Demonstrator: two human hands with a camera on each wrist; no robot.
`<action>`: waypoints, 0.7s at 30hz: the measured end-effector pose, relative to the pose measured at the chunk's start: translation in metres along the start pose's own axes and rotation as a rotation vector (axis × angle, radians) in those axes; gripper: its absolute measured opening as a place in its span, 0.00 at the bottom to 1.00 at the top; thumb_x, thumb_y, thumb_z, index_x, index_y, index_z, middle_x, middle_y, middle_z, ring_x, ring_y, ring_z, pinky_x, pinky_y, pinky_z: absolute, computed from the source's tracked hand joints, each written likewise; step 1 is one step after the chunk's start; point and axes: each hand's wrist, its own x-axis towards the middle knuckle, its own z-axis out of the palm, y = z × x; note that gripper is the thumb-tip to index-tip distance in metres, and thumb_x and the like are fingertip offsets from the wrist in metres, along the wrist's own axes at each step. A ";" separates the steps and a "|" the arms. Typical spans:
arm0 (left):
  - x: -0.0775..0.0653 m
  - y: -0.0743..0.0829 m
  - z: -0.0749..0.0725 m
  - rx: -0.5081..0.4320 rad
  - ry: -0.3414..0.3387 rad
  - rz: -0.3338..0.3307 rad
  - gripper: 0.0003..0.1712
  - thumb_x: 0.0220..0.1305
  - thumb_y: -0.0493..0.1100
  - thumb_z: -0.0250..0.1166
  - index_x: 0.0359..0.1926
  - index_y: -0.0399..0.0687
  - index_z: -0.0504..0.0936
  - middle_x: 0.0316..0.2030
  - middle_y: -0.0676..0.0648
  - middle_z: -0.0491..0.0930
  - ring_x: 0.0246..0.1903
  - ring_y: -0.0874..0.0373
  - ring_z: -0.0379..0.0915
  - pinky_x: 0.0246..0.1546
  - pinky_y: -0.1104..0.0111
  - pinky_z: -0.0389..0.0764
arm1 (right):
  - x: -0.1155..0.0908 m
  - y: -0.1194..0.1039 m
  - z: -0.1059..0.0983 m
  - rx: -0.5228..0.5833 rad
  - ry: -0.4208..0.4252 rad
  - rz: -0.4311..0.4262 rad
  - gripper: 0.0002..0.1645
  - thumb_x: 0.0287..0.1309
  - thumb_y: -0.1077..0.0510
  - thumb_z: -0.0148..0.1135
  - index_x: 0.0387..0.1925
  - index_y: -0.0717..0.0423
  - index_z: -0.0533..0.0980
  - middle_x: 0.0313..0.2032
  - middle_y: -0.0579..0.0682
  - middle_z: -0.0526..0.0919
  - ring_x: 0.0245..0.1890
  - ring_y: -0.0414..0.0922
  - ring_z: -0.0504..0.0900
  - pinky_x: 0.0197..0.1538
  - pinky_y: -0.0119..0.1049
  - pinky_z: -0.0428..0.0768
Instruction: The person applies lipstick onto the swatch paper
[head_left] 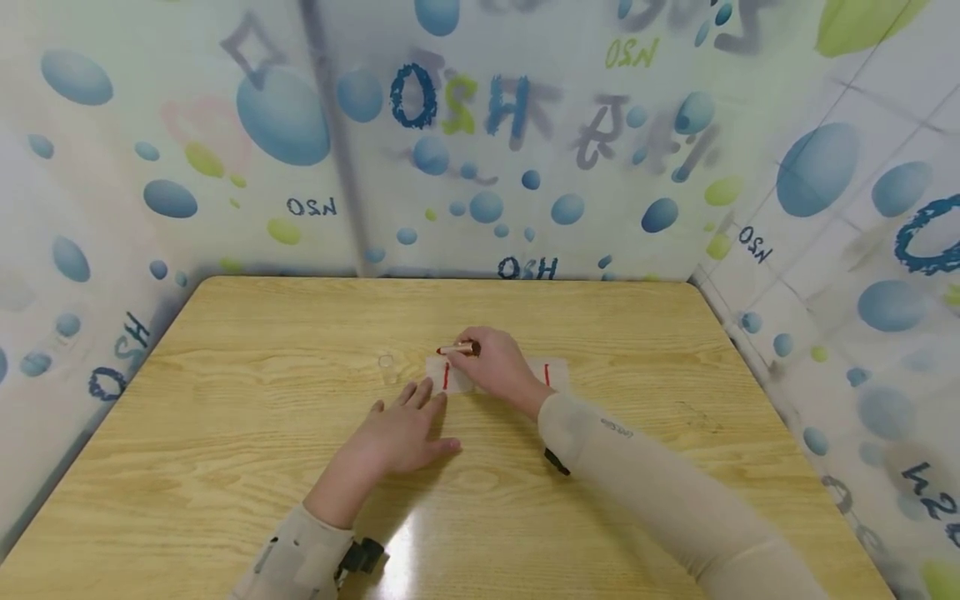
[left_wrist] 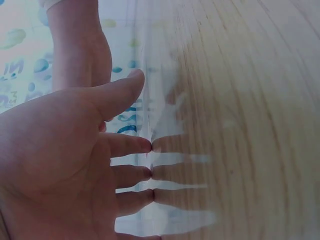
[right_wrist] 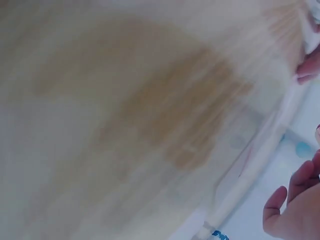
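A pale strip [head_left: 557, 377] lies on the wooden table, with two short red strokes across it. My right hand [head_left: 495, 362] pinches a short, copper-toned, red-tipped marker [head_left: 454, 349] above the strip, tip to the left. That hand covers the strip's middle. My left hand [head_left: 401, 433] lies spread, its fingertips touching the tabletop and the strip's left end. In the left wrist view the straight fingers [left_wrist: 131, 145] meet the glossy surface. The right wrist view catches only part of the right hand [right_wrist: 295, 205], at its edge; the marker is barely visible there.
A small clear object [head_left: 387, 368] stands left of the strip; its kind is hard to tell. Another faint transparent item [head_left: 697, 415] lies on the table [head_left: 285, 333] at the right. Walls with printed bubbles [head_left: 486, 207] enclose the table's back and sides.
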 end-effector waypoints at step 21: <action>-0.008 0.022 -0.014 -0.308 0.298 0.008 0.40 0.77 0.63 0.62 0.76 0.40 0.72 0.74 0.37 0.74 0.73 0.37 0.71 0.72 0.40 0.74 | -0.067 -0.020 -0.010 0.636 0.285 0.171 0.17 0.68 0.48 0.73 0.56 0.47 0.87 0.52 0.49 0.91 0.44 0.42 0.84 0.43 0.31 0.83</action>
